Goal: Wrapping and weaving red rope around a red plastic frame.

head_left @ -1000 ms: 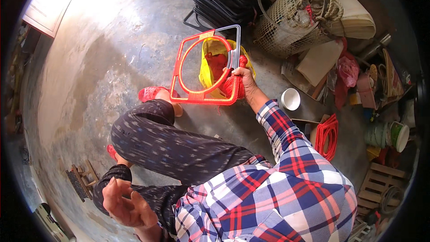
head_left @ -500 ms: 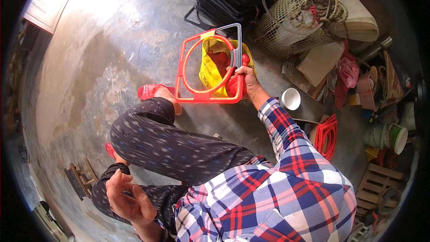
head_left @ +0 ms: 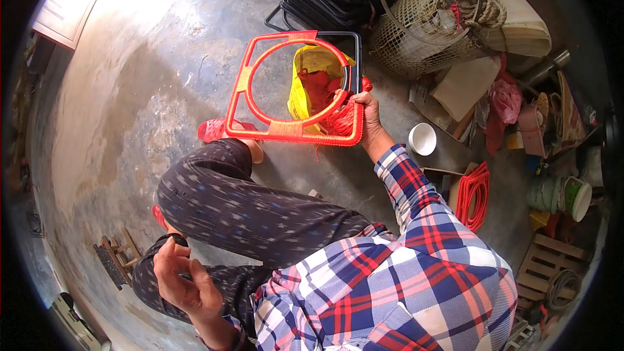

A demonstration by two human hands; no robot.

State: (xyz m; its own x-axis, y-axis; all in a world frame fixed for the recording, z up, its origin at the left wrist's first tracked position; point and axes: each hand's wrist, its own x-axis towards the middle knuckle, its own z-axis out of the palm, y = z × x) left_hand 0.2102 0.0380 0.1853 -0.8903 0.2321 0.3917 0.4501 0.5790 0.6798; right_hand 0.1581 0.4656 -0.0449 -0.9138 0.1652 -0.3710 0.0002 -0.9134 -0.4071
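Observation:
My right hand (head_left: 370, 117) grips the right side of a square frame with an inner ring (head_left: 278, 135). Red cord is wrapped around most of the frame; its upper right corner is bare and black. A bundle of red cord (head_left: 342, 121) shows at the right hand, inside the frame's lower right corner. Behind the frame, a yellow bag (head_left: 298, 103) with red cord in it stands on the floor. My left hand (head_left: 185, 285) is raised over my left leg, fingers loosely bent and thumb apart, with nothing visible in it.
Black frames (head_left: 318, 6) are piled at the far side, beside a mesh basket (head_left: 416, 26) with rope. A white bowl (head_left: 422, 139) and red wrapped frames (head_left: 472, 198) are right of my arm. A small wooden stool (head_left: 118, 257) lies at left; a wooden crate (head_left: 549, 266) is at lower right.
The frame has swung left and turned flatter toward me, so its ring looks rounder. My right hand moved slightly with it. My left hand has shifted a little.

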